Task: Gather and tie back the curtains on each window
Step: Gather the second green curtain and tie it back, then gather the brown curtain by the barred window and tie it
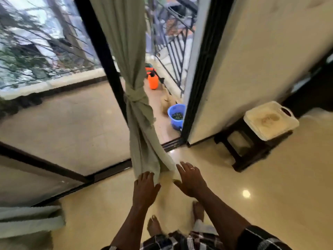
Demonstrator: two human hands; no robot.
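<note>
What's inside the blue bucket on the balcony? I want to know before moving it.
The blue bucket holds small dark round items; the door frame covers its right side, and what they are is unclear.

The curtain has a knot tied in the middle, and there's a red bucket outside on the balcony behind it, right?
Not quite. The curtain is knotted in the middle, but the bucket on the balcony is blue, not red. The head view shows this.

Single view: head-worn wide-angle camera, facing forward and steeply down, close above both outstretched arms, floor (270,204) and doorway beyond.
</note>
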